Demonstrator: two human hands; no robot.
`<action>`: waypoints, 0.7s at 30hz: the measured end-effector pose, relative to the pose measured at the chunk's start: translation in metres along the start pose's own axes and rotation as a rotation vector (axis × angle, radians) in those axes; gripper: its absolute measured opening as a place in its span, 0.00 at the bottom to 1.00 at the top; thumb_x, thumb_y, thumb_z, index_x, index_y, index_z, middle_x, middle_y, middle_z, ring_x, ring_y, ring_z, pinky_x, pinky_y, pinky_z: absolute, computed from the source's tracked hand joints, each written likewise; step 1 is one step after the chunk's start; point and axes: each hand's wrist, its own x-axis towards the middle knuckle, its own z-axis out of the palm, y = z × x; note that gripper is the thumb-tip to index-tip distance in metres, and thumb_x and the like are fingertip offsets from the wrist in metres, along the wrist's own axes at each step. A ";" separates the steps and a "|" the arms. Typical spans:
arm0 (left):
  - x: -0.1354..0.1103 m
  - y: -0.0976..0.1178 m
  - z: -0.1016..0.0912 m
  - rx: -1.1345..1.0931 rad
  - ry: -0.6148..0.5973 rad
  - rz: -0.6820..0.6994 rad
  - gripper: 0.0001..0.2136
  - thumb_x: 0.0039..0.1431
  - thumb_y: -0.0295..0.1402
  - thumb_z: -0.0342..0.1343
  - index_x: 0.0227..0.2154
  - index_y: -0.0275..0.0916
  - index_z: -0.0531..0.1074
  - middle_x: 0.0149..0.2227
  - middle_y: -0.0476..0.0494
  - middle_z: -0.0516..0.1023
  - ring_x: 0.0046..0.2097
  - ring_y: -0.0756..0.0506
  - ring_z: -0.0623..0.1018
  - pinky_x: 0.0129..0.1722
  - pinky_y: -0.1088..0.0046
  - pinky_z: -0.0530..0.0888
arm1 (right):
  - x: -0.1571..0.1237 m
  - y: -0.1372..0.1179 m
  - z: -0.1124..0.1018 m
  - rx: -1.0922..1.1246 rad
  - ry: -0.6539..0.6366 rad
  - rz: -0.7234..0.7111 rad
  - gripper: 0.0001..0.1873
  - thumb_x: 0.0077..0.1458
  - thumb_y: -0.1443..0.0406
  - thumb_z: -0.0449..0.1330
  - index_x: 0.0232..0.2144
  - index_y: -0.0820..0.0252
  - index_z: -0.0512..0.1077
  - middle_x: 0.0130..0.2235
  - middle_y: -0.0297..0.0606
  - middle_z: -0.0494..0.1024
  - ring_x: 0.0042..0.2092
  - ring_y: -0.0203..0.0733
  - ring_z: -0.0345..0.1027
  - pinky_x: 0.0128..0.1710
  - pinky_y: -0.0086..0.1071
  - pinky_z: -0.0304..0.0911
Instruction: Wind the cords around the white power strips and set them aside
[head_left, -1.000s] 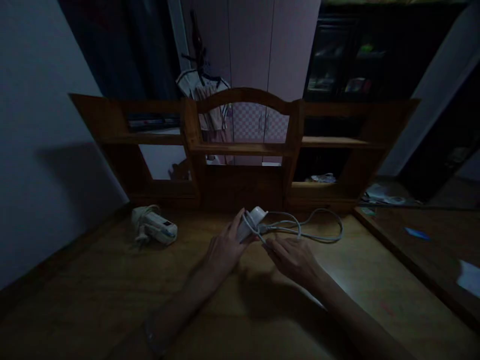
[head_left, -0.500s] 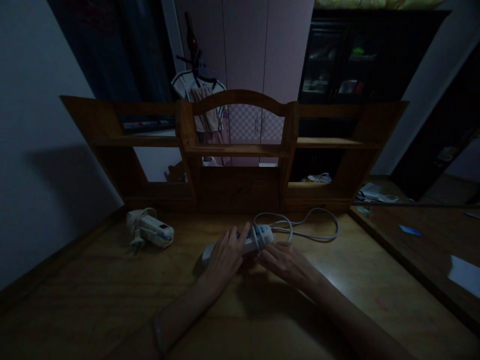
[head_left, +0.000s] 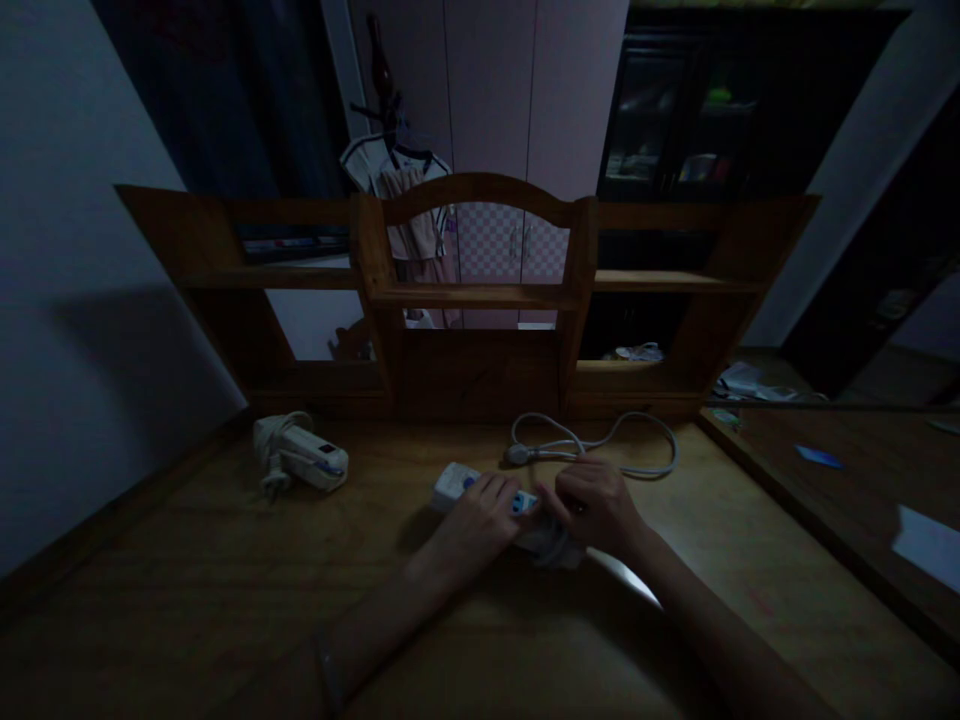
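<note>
A white power strip (head_left: 452,484) with blue socket faces lies at a slant on the desk in front of me. My left hand (head_left: 484,515) is wrapped over its middle and holds it. At the strip's right end, my right hand (head_left: 600,505) is curled closed on the grey power cord (head_left: 651,472), its fingertips partly hidden. Cord turns are wound around that end, dim and blurred below the hand. Behind my hands the rest of the cord lies in loose loops, with its plug (head_left: 517,455) on the desk.
Another white power strip (head_left: 311,458), its cord bundled around it, lies to the left. A wooden shelf unit (head_left: 480,295) stands along the desk's back edge. On the lower surface at right are a blue card (head_left: 819,457) and white paper (head_left: 930,548).
The power strip has turned, its right end swinging toward me and its left end away. My right hand has moved right and curled up. The plug has come into sight.
</note>
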 end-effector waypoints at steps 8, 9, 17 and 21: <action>0.000 0.007 -0.008 -0.009 0.140 0.191 0.12 0.64 0.27 0.46 0.48 0.43 0.65 0.40 0.41 0.72 0.43 0.43 0.74 0.43 0.63 0.72 | 0.004 0.001 0.001 0.249 -0.050 0.264 0.25 0.60 0.61 0.55 0.14 0.61 0.57 0.17 0.27 0.55 0.20 0.30 0.48 0.25 0.29 0.46; -0.001 0.007 -0.009 -0.013 0.166 0.207 0.12 0.64 0.27 0.45 0.48 0.42 0.65 0.41 0.41 0.73 0.44 0.43 0.74 0.45 0.62 0.72 | 0.005 0.003 0.001 0.278 -0.054 0.307 0.25 0.61 0.60 0.54 0.14 0.61 0.57 0.17 0.27 0.54 0.20 0.30 0.49 0.24 0.28 0.45; -0.013 0.001 -0.015 0.033 0.256 0.213 0.18 0.65 0.28 0.45 0.56 0.43 0.60 0.48 0.40 0.74 0.48 0.43 0.75 0.46 0.64 0.74 | -0.001 0.018 0.022 0.432 -0.098 0.480 0.29 0.62 0.53 0.50 0.12 0.60 0.56 0.16 0.29 0.56 0.21 0.32 0.52 0.24 0.28 0.50; -0.017 0.000 -0.014 -0.028 0.218 0.134 0.21 0.65 0.31 0.44 0.60 0.47 0.54 0.47 0.40 0.74 0.46 0.44 0.76 0.43 0.66 0.74 | -0.002 0.020 0.028 0.509 -0.148 0.533 0.31 0.63 0.51 0.47 0.13 0.61 0.62 0.15 0.31 0.62 0.20 0.33 0.57 0.22 0.27 0.53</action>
